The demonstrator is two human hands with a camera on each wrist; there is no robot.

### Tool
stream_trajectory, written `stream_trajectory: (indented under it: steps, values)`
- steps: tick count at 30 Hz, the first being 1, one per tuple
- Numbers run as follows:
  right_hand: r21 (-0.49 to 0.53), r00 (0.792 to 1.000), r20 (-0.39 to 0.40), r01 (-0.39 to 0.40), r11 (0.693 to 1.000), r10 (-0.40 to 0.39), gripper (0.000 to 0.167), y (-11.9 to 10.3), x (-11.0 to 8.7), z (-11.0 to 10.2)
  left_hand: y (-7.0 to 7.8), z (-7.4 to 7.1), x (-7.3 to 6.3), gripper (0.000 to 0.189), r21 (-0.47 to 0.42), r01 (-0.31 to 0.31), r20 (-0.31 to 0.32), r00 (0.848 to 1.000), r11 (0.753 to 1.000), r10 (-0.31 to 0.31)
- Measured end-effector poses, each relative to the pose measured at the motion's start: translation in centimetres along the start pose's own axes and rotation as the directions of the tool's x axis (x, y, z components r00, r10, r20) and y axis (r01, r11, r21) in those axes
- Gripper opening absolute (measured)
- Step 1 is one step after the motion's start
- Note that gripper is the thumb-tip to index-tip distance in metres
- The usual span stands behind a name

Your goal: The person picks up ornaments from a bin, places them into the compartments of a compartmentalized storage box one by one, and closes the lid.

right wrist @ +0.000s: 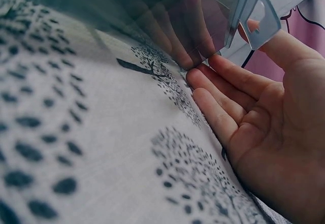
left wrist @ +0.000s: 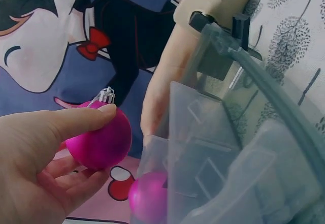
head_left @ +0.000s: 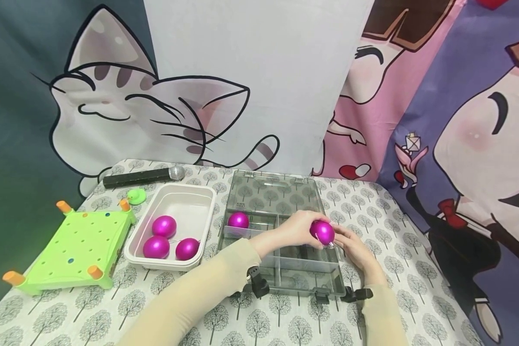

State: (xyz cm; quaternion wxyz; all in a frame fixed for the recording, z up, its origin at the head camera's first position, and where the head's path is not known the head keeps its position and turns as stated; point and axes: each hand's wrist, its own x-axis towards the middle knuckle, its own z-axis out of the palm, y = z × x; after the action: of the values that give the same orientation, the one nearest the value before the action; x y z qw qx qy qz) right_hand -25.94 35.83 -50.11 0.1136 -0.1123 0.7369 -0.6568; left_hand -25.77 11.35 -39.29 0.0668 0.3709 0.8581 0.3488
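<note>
My left hand (head_left: 300, 228) grips a shiny magenta Christmas ball (head_left: 324, 233) with a silver cap, raised over the right side of a clear grey compartment box (head_left: 307, 263). Thumb and fingers wrap the ball in the left wrist view. My right hand (right wrist: 264, 102) is at the box's right side, relaxed fingers (right wrist: 216, 107) against the wall and thumb by a clear latch (right wrist: 260, 23). One magenta ball (head_left: 239, 221) sits in the box's left compartment. The left wrist view also shows a magenta ball (left wrist: 148, 196) behind a clear divider (left wrist: 200, 148).
Left of the box, a white tray (head_left: 209, 202) holds three magenta balls (head_left: 156, 247). Farther left stand a green pegboard (head_left: 80, 245) with orange legs and a small green duck (head_left: 136, 196). A black microphone (head_left: 142, 178) lies behind them. The box's lid (head_left: 277, 192) lies back.
</note>
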Motion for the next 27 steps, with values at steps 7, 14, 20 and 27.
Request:
stream_trajectory:
  steps: [7, 14, 20, 27]
  values:
    - [0.015, 0.999, 0.027, 0.038, 0.999, -0.038, 0.035, 0.2, 0.0, 0.0, 0.3, 1.0, -0.1, 0.067, 0.04, 0.036, 0.026, 0.999, 0.999, -0.037]
    - [0.016, 0.999, 0.008, 0.04, 0.999, -0.041, 0.033, 0.3, 0.0, 0.0, 0.5, 1.7, -0.2, 0.067, 0.105, 0.049, 0.042, 0.998, 0.993, -0.054]
    - [-0.007, 0.999, 0.002, 0.032, 0.999, -0.032, 0.049, 0.1, 0.0, 0.0, 0.6, 2.1, -0.3, 0.067, 0.143, 0.06, 0.043, 0.997, 0.988, -0.067]
    - [-0.019, 1.0, -0.01, -0.004, 1.0, 0.004, 0.052, -0.1, 0.0, 0.2, 0.8, 2.4, -0.3, 0.068, 0.18, 0.073, 0.048, 0.995, 0.981, -0.083]
